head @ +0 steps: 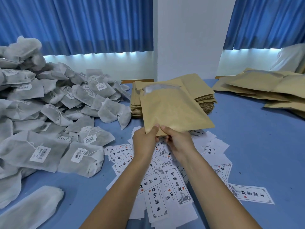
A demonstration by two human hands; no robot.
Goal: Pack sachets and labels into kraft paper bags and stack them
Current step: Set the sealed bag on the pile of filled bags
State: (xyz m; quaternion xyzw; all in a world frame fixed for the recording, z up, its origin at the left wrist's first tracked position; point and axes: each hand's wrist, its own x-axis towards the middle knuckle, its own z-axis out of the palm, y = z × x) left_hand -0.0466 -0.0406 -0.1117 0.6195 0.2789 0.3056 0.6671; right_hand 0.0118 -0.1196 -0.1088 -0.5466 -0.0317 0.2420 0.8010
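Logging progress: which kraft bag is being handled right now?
The bag that the left hand and right hand pinch by its near edge, raised over the middle stack; the rest lie there or in the right pile.

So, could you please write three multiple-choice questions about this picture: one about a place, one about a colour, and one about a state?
1. Where is the pile of sachets relative to the stack of empty bags?
A) left of it
B) right of it
C) on top of it

2. What colour are the curtains?
A) green
B) blue
C) red

3. How is the kraft bag in the middle held?
A) it lies untouched on the table
B) both hands grip its near edge
C) only one hand holds it

Answers:
1 A: the sachets lie on the left and the stack is in the middle.
2 B: both curtains are blue.
3 B: the left hand and right hand pinch the bag's near edge, with the thumbs on top.
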